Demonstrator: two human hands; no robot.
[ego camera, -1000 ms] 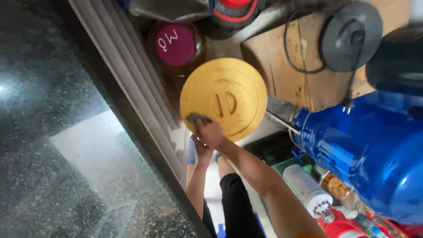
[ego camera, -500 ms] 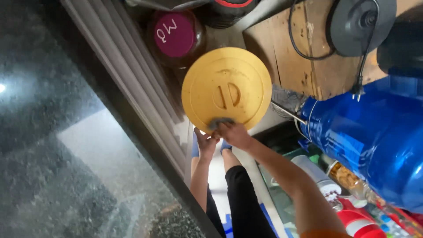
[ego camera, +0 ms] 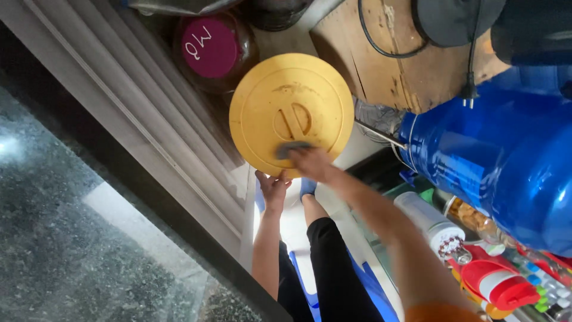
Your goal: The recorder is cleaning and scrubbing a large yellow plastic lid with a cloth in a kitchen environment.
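Left hand (ego camera: 273, 186): low middle of the frame, fingers spread wide, cupping the bottom rim of the lid.
Right hand (ego camera: 311, 162): just above it, fingers curled, pressing a small grey cloth (ego camera: 292, 148) flat on the lid.
Big round yellow plastic lid (ego camera: 291, 113): upper middle, tipped on its edge. It looks stiff and light, maybe slippery; best held at the rim or its middle bar.
Round pink jar lid (ego camera: 208, 46): upper left, near it.
Big blue plastic bottle (ego camera: 506, 161): right side, apart.
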